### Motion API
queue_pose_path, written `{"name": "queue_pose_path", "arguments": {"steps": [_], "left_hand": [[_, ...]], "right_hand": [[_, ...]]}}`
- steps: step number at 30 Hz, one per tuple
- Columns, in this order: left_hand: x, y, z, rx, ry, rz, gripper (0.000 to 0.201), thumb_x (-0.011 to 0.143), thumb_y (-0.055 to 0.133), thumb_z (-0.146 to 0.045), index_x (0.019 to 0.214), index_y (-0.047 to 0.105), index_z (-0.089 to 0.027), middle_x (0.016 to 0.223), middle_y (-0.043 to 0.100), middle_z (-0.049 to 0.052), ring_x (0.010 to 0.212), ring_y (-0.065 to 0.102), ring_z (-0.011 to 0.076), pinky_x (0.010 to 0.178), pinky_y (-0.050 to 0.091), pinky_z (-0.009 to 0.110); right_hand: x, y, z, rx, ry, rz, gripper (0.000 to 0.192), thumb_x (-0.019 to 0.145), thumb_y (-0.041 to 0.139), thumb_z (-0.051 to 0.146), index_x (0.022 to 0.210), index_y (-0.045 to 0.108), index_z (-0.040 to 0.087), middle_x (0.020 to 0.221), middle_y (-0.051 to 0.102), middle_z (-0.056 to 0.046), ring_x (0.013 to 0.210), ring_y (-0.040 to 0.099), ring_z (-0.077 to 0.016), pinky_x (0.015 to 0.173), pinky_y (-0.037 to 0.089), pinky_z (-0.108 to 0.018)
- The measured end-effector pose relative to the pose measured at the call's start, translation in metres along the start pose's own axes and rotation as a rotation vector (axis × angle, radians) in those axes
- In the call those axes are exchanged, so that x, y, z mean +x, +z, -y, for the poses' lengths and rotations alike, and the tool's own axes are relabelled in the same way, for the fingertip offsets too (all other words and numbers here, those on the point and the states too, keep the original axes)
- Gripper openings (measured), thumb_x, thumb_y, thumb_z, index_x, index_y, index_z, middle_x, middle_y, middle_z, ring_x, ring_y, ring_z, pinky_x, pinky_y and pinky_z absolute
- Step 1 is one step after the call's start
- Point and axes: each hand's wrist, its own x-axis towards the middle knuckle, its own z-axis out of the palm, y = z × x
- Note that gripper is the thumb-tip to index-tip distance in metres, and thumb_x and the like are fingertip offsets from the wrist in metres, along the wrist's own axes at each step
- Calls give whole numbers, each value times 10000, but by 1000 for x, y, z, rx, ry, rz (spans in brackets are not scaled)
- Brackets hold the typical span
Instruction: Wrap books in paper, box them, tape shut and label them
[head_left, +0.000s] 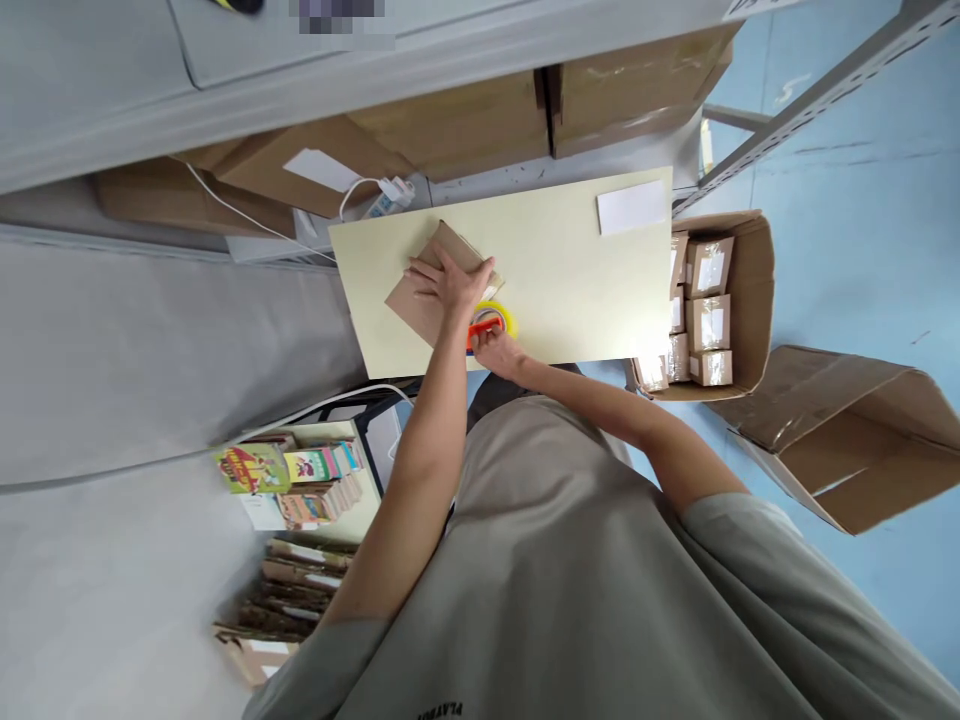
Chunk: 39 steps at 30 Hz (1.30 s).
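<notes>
A brown cardboard parcel (420,290) lies on the pale yellow table (570,280). My left hand (450,283) presses flat on top of it, fingers spread. My right hand (496,350) grips a tape dispenser (491,322) with an orange handle and a yellowish roll, held against the parcel's near right edge. A white label (631,207) lies at the table's far right corner.
An open carton (754,300) of small wrapped parcels stands right of the table, an empty tilted carton (847,430) beyond it. Large boxes (465,125) sit behind the table with a power strip (386,195). Stacks of books (300,480) and folded cardboard (292,590) lie at left.
</notes>
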Motion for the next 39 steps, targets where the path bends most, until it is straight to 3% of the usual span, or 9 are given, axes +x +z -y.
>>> {"name": "queue_pose_path", "arguments": {"steps": [3,6,13,17,21,25,31,35,39], "left_hand": [[-7,8,5,16,44,-38,1195,896,886,-478,1872,257,-198,1941,219,272,1834,-3,512,1423,51,828],[-10,14,16,24,62,-59,1191,865,886,-450,1862,290,-186,1964,119,260,1826,-93,528,1411,33,850],[-13,24,34,-50,172,-45,1263,815,915,-382,1872,245,-211,1965,96,264,1810,-170,543,1390,-35,870],[-23,26,43,3,264,-11,1257,796,911,-386,1865,271,-222,1967,73,258,1810,-156,549,1393,-49,878],[-33,23,55,33,416,34,1267,788,939,-379,1860,283,-216,1969,77,242,1824,-143,517,1425,-42,825],[-35,14,67,51,526,106,1238,765,968,-380,1836,362,-241,1960,133,214,1832,-78,520,1456,18,781],[-41,5,86,1,610,162,650,878,868,-304,1503,704,-226,1945,238,116,1846,-3,446,1497,48,689],[-48,4,92,-65,612,155,525,882,852,-251,1389,722,-211,1933,272,119,1844,39,422,1500,82,679],[-53,11,87,-100,612,133,504,873,872,-259,1354,721,-247,1886,341,124,1848,47,406,1500,124,663]], "right_hand": [[-8,8,5,24,28,31,445,1096,346,-17,1389,681,-22,1258,840,-280,1161,815,-311,1063,598,-440],[-34,18,-14,40,35,65,418,1110,386,21,1430,644,-59,1233,833,-298,1125,818,-332,1077,574,-462],[-124,24,-117,58,221,111,550,1196,368,240,1593,464,-128,1404,748,-389,1311,746,-429,1227,473,-572],[-127,16,-151,58,357,70,581,1226,288,338,1544,497,-101,1349,760,-370,1260,755,-445,1181,500,-575],[-93,10,-143,60,338,37,584,1223,297,339,1557,487,-101,1385,745,-373,1295,744,-445,1196,496,-560],[-64,11,-114,32,187,34,579,1197,347,254,1625,441,-125,1452,730,-383,1371,716,-433,1229,483,-551],[-38,20,-61,30,29,64,448,1144,388,106,1501,581,-86,1343,786,-351,1234,787,-376,1157,526,-529],[-47,23,-52,18,17,94,449,1145,319,60,1468,605,-62,1315,796,-321,1207,797,-356,1157,522,-504],[-82,22,-68,65,-25,150,493,1146,279,55,1511,579,-85,1325,797,-320,1210,789,-350,1223,487,-515]]}}
